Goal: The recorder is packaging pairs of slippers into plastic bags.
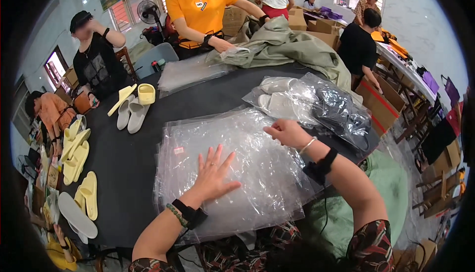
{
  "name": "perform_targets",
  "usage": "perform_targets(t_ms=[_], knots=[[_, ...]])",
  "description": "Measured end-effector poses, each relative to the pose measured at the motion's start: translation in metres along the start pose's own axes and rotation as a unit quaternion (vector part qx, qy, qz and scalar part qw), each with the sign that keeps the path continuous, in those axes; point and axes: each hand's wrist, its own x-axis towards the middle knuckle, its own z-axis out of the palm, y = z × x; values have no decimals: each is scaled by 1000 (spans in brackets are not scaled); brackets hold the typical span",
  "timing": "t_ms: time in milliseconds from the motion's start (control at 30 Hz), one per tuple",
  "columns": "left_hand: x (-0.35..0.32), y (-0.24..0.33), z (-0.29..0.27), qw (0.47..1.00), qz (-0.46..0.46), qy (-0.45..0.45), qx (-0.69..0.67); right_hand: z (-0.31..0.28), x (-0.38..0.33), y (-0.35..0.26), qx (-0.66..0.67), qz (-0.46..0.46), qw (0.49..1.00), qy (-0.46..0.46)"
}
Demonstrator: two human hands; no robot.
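A stack of clear plastic bags lies on the dark table in front of me. My left hand rests flat on the stack with its fingers spread. Over the stack's far right part is my right hand, its fingers curled and pressed together. What those fingers hold, if anything, is hidden. Just beyond my right hand lie bagged slippers, a pale pair and a dark pair, in shiny clear plastic.
Loose yellow slippers and grey slippers lie on the dark table to the left. At the far side, a person in orange touches a green-grey cloth beside more flat bags. A cardboard box stands right of the table.
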Motion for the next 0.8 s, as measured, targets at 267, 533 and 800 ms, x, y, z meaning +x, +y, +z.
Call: perform_targets(t_ms=[267,533,800], knots=[[-7,-1,6,1000,-10,27,10,38,26,6,11,-51,999,-16],[-2,0,7,999,-38,-1,8,45,-2,17,-180,-288,921,191],[-6,-2,-4,999,-47,1,11,58,-131,-4,-381,-309,859,-143]])
